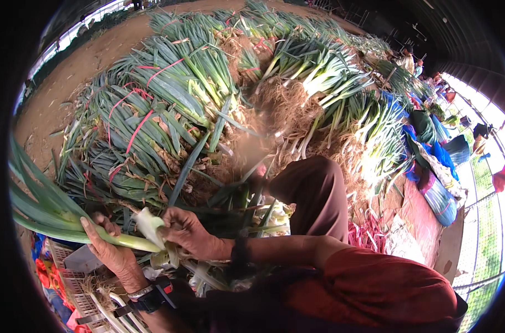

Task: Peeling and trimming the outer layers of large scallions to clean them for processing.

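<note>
My left hand is closed around the pale stalk of a leek, whose long green leaves fan out to the far left. Just to its right, my right hand pinches a pale outer leaf at the stalk's lower end. That leaf stands away from the stalk and curls upward. Part of the stalk's end is hidden behind the leaf and my fingers. Loose pale leaf scraps lie below my hands.
Big heaps of leeks lie ahead, some tied with red bands. More leeks show tangled roots. A plastic crate holding several thin stalks stands at lower left. Pink-red strips lie beside my knee. People are far off at right.
</note>
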### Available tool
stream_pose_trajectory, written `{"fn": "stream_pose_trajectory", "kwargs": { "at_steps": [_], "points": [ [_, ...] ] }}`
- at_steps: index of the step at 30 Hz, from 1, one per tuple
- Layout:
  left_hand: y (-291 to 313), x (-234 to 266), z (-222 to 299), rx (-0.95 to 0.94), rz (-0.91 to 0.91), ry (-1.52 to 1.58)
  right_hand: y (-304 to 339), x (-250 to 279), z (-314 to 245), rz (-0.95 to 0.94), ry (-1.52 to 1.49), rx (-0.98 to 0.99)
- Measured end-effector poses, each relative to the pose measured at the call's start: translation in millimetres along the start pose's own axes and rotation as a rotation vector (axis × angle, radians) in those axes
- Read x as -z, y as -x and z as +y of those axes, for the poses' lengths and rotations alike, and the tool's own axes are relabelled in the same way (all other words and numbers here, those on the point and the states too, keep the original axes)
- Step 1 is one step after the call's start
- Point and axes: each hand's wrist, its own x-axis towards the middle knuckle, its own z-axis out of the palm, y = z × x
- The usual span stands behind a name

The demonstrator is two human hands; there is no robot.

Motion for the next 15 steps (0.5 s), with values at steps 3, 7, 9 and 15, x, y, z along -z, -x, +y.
{"fn": "stream_pose_trajectory", "kwargs": {
  "at_steps": [3, 7, 9, 15],
  "points": [
    [-0.4, -9.6, 21.0, -0.031, 0.318, 0.029, 10.1, 3.8, 6.1, -0.055, 0.299, 0.135],
    [-13.3, -3.1, 7.6, -0.119, 0.168, 0.087, 35.7, 39.8, -8.1, -0.326, 0.966, 0.280],
    [-14.1, -15.7, 20.4, -0.151, 0.186, 0.105, 49.7, 64.8, -9.8, -0.513, 1.171, 0.382],
    [-10.0, 7.1, 29.0, -0.243, 0.257, -0.035, 92.0, 136.4, 32.9, -0.540, 1.457, 0.064]
  ]
}}
